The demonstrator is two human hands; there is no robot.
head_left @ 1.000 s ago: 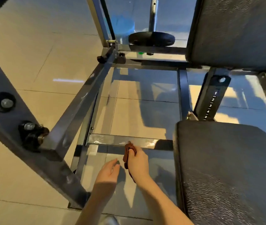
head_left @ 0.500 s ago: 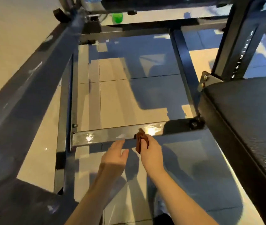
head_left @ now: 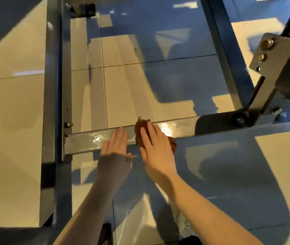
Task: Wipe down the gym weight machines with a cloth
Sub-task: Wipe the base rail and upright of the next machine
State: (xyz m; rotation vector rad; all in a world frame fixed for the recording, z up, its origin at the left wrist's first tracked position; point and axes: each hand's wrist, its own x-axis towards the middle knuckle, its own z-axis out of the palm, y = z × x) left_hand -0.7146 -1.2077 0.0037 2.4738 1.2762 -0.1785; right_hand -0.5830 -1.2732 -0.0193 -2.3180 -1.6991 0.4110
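1. The machine frame [head_left: 55,85] now fills the view, because the head has dropped close to it. The seat pad is out of the picture, and only its bolted bracket [head_left: 266,53] shows at 2 o'clock.
2. The low crossbar [head_left: 87,140] runs from 9 to 3 o'clock just below centre. Both hands are now on it, where a second ago they hung short of it.
3. The right hand [head_left: 155,149] no longer pinches the cloth upright. It lies flat on the cloth with straight fingers, pressing down and gripping nothing.
4. The left hand [head_left: 115,152], at 9 o'clock of the right, now rests its straight fingers on the bar and holds nothing. I judge it is there as a brace.
5. The cloth [head_left: 139,127], brown and bunched, sits on the crossbar near centre under the right fingers. It peeks out at 12 and 4 o'clock of them.
6. With contact made, a wiping stroke along the bar can likely begin. The rest of the frame probably remains to be wiped.
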